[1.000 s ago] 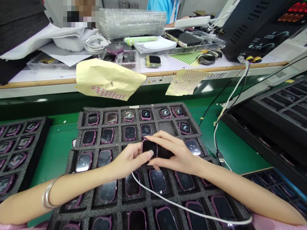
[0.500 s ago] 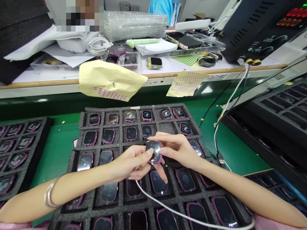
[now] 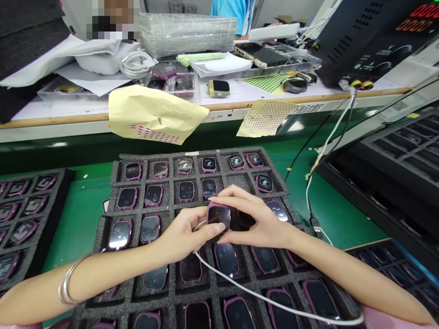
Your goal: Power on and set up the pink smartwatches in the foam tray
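Observation:
Over the middle of the foam tray (image 3: 161, 249) a purple-framed smartwatch (image 3: 218, 215) with a dark screen is held up, its face toward me. My left hand (image 3: 192, 230) grips it from the left, thumb on the lower part of the screen. A white cable (image 3: 247, 289) runs into that hand; where its end meets the watch is hidden. My right hand (image 3: 252, 217) curves around the right side, fingertips at the watch's top edge and thumb near its lower right corner. Several similar watches lie in the tray's compartments, a few with lit screens.
A second tray of watches (image 3: 27, 214) stands at left, and dark trays (image 3: 404, 155) are stacked at right. Behind is a bench (image 3: 219, 108) bearing a coiled cable (image 3: 138, 64), a green watch (image 3: 218, 88) and a power supply (image 3: 373, 50). A person in blue (image 3: 231, 13) is beyond it.
My right thumb has left the screen's right side and dropped to the lower corner. The watch is tilted differently, its bright glare gone, and my left fingers have drawn in behind it.

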